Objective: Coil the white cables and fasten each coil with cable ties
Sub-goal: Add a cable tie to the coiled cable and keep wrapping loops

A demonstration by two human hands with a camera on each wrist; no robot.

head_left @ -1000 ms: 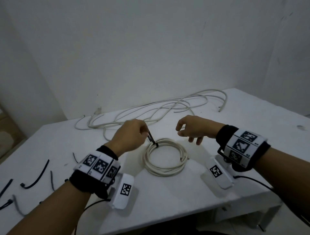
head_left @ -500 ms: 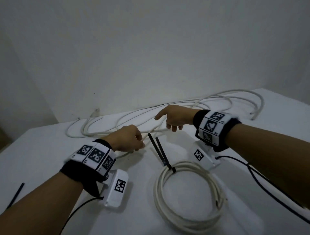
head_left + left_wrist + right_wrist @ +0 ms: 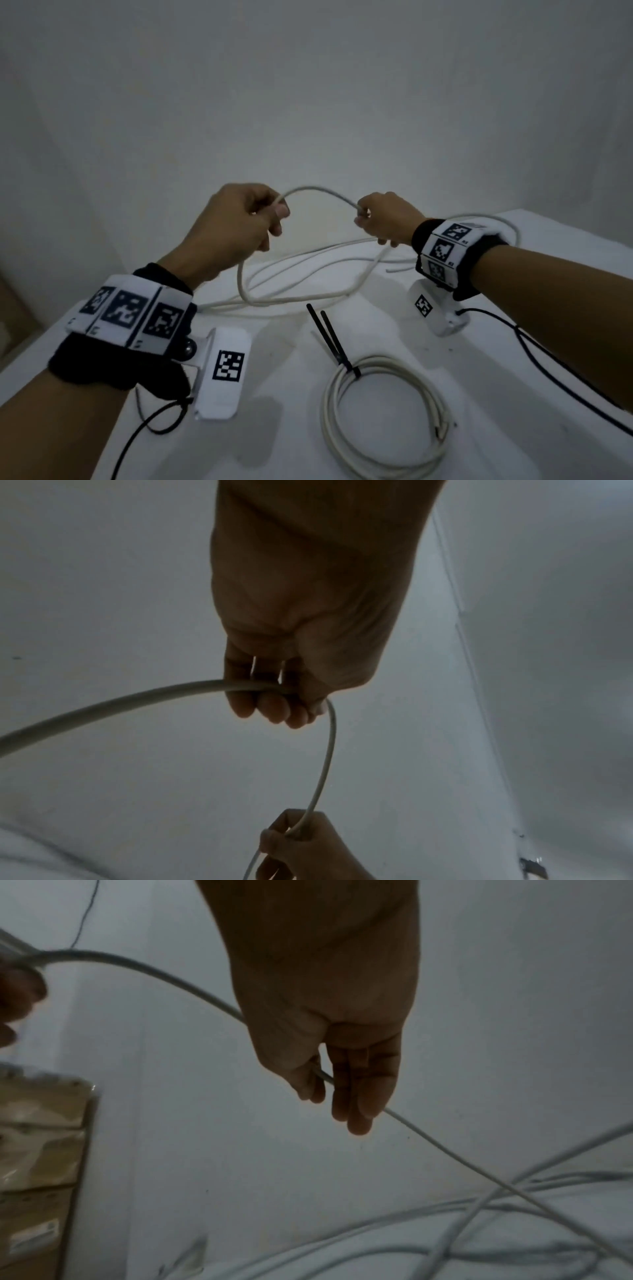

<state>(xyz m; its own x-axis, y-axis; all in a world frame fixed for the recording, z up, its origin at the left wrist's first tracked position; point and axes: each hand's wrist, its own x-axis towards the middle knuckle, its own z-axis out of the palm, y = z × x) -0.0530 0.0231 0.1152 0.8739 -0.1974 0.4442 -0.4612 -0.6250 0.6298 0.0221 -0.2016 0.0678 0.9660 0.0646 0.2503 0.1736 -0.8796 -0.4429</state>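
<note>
White walls back a white table (image 3: 274, 428) (dim light throughout). Above it, the left hand (image 3: 236, 226) curls its fingers round a loose white cable (image 3: 318, 192), and the right hand (image 3: 385, 219) pinches the same cable between thumb and fingers, an arch of it spanning between them. Its remaining length sprawls over the tabletop behind. Nearer lies a finished coil (image 3: 383, 418), bound by a black cable tie (image 3: 334, 339).

Bare table (image 3: 274, 394) between tied coil (image 3: 383, 421) and loose cables (image 3: 308, 267)
</note>
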